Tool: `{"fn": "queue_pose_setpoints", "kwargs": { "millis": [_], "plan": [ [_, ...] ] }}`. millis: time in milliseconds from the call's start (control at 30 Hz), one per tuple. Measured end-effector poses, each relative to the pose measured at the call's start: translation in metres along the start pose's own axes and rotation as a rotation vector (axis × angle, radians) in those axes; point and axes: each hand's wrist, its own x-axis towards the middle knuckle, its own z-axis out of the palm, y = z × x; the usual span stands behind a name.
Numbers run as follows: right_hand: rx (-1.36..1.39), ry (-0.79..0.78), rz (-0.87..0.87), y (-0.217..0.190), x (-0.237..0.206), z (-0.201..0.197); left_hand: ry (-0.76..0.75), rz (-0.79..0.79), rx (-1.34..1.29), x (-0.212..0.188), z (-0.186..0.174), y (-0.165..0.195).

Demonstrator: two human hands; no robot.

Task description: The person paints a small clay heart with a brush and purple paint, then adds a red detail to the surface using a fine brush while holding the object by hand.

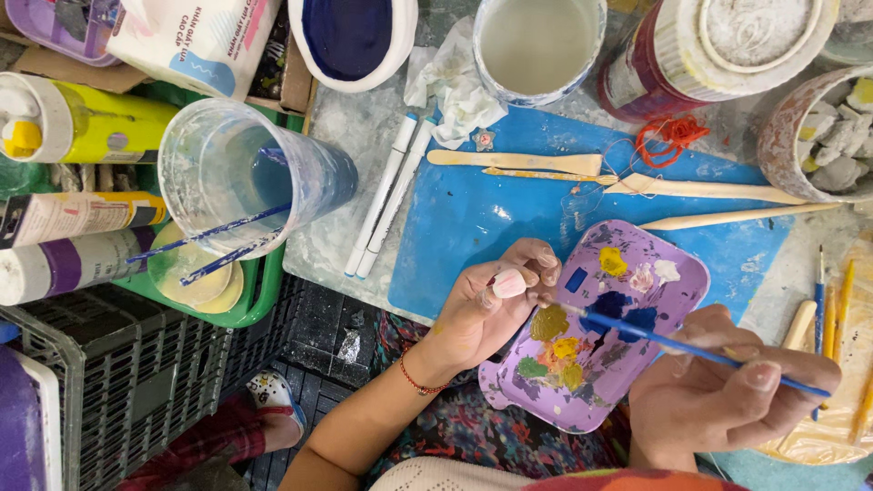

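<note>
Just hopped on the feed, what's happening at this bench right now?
A person is painting a small object. The left hand pinches a small pale piece between its fingertips, and the right hand holds a thin blue brush with its tip pointed toward that piece. Under the brush lies a purple palette tray dotted with yellow, blue and green paint, resting partly on a blue mat. A clear water cup with two brushes stands to the left, and wooden modelling tools lie on the mat.
</note>
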Motion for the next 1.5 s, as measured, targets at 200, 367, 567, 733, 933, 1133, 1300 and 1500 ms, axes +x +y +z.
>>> {"fn": "queue_pose_setpoints", "kwargs": {
  "millis": [200, 367, 567, 733, 933, 1133, 1300, 1500],
  "plan": [
    [-0.014, -0.042, -0.073, 0.006, -0.001, 0.002, -0.009, 0.004, 0.026, 0.0, 0.001, 0.0],
    [0.102, 0.186, -0.149, 0.011, 0.008, 0.002, -0.015, 0.014, 0.044, -0.001, 0.002, 0.0],
    [-0.028, 0.085, -0.213, -0.001, 0.001, 0.002, -0.001, -0.002, 0.042, -0.002, 0.002, 0.0],
    [-0.001, 0.12, -0.172, 0.0, 0.003, 0.003, -0.014, 0.017, 0.049, 0.0, 0.001, 0.0],
    [-0.015, 0.058, -0.209, 0.019, 0.0, -0.013, -0.018, 0.02, 0.07, -0.001, 0.004, 0.001],
    [0.129, 0.176, -0.178, 0.024, -0.005, -0.016, -0.028, 0.014, 0.059, 0.001, 0.005, 0.002],
    [0.03, 0.151, -0.157, 0.009, 0.004, -0.003, -0.04, 0.036, 0.114, 0.003, 0.008, 0.003],
    [0.004, 0.014, -0.087, -0.015, 0.005, -0.004, -0.047, 0.024, 0.076, 0.004, 0.007, 0.002]
  ]
}}
